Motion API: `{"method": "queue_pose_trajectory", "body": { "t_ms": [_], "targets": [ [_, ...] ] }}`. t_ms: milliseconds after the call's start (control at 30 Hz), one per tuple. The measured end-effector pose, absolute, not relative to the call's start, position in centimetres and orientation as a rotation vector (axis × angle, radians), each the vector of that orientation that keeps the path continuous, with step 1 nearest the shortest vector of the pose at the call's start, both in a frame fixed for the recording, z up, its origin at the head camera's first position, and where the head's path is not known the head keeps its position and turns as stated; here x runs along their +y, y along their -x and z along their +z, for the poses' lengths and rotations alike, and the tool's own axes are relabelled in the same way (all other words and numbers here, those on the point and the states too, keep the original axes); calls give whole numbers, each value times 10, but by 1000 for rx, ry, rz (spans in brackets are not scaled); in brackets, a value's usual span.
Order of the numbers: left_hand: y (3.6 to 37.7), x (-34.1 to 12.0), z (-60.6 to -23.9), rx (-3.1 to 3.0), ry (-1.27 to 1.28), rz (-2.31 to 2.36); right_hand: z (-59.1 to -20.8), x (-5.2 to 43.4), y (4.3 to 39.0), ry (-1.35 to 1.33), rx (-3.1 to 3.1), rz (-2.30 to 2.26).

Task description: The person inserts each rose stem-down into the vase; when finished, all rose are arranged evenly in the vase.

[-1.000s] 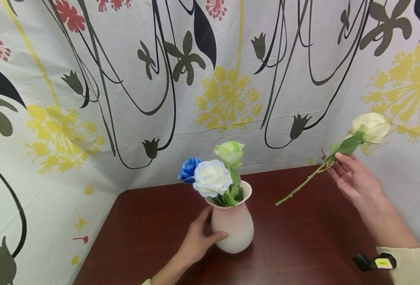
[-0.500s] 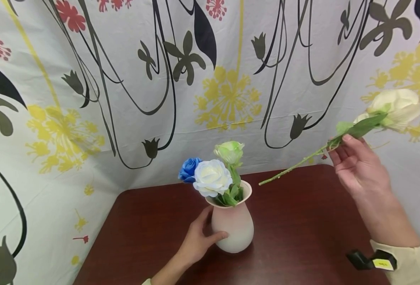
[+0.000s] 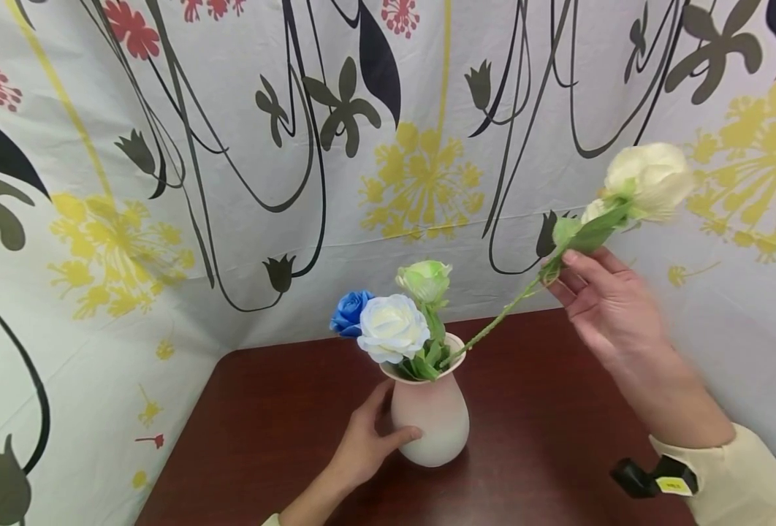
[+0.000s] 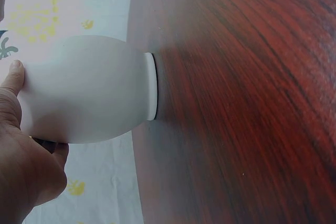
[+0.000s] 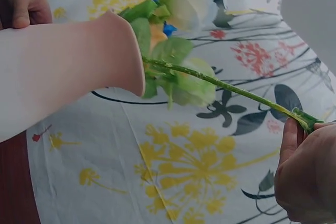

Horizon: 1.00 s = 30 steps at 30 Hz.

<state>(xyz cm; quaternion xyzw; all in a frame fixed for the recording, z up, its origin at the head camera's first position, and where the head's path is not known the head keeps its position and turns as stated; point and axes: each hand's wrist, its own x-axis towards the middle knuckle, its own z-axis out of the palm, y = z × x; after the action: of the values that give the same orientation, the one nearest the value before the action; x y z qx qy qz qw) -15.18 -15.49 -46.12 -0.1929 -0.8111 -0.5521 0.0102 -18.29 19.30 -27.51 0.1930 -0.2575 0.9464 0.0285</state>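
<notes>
The left hand (image 3: 362,449) curls around the belly of the round pale-pink ceramic vase (image 3: 430,416), steadying it on the dark red wooden table (image 3: 559,409). Three artificial roses already stand in it: a blue rose (image 3: 351,310), a white rose (image 3: 392,328) and a pale green rose (image 3: 424,280). The right hand (image 3: 601,299) pinches the long-stemmed cream rose (image 3: 647,179) just below its leaves; the stem tip is at the vase's rim, apparently not yet pushed in.
</notes>
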Motion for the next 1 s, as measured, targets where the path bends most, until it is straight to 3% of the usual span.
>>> {"method": "queue_pose_trajectory", "body": {
  "t_ms": [1000],
  "targets": [
    [150,-154,-460,-2517,614,-1737,-326,114,165,-627,-1832,2151]
  ]
}}
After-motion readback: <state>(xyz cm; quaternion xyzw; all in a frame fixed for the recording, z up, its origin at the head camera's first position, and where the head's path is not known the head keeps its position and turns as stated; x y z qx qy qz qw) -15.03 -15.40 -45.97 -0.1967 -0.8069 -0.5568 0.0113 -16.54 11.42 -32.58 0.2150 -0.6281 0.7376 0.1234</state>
